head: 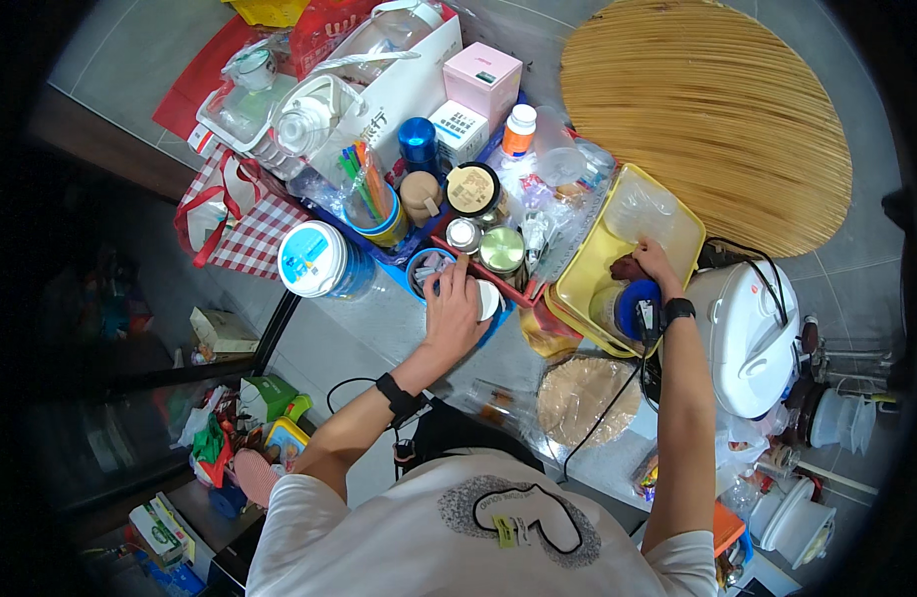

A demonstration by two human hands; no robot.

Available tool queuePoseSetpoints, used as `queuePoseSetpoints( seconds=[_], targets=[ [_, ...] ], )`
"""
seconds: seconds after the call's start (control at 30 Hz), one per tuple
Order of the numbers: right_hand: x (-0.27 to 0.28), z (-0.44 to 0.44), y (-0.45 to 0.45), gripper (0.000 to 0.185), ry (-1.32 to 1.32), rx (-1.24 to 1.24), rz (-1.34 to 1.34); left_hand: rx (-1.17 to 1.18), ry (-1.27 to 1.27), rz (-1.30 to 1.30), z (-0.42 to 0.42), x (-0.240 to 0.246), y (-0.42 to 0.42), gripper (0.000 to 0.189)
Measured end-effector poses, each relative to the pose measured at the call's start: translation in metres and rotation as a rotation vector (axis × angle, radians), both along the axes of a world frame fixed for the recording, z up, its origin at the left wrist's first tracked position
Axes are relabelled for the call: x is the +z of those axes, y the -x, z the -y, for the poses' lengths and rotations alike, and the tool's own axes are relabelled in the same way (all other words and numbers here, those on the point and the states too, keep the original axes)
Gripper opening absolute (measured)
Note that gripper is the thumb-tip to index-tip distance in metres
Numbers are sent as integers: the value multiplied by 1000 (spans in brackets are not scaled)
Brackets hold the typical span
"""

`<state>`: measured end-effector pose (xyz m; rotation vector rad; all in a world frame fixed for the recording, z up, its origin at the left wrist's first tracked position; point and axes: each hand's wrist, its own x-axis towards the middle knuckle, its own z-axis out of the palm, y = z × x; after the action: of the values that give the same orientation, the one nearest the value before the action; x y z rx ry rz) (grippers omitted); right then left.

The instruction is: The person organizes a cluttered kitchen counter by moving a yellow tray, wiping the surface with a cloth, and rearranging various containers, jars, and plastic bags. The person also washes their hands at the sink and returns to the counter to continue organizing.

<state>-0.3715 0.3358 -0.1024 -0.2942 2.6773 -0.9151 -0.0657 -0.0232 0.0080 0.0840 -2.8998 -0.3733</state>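
My left hand [452, 304] reaches over a blue-rimmed tub [420, 274] of small wrapped pieces. Its fingers are extended against a white round lid or jar [488, 299]; whether it grips this is unclear. My right hand [655, 263] is inside a yellow plastic basket [578, 295], its fingers on a dark red item [624, 268]. A blue-lidded jar [634, 304] stands in the same basket, just below that hand. Between my hands, a red tray [531, 300] holds a green-lidded jar [502, 249], a silver-lidded jar [464, 235] and a black-rimmed jar [473, 189].
A white rice cooker [749, 339] stands right of the basket. A blue-and-white bucket [320, 260] is at the left. Farther off are a blue bottle [419, 143], boxes [483, 80] and a round woven mat [708, 119]. A plastic-wrapped round item [587, 399] lies nearer me, beside a hanging black cable.
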Motion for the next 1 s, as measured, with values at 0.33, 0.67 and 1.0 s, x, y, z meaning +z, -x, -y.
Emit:
queuePoseSetpoints(
  seconds=[0.33, 0.67, 1.0],
  targets=[
    [8, 6, -3, 38, -47, 33, 13, -24, 209, 145, 45, 27, -9, 122],
    [6, 2, -2, 41, 44, -67, 52, -192, 246, 161, 76, 42, 5, 92],
    [9, 7, -2, 43, 72, -100, 98, -162, -22, 81, 42, 228, -11, 103]
  ],
)
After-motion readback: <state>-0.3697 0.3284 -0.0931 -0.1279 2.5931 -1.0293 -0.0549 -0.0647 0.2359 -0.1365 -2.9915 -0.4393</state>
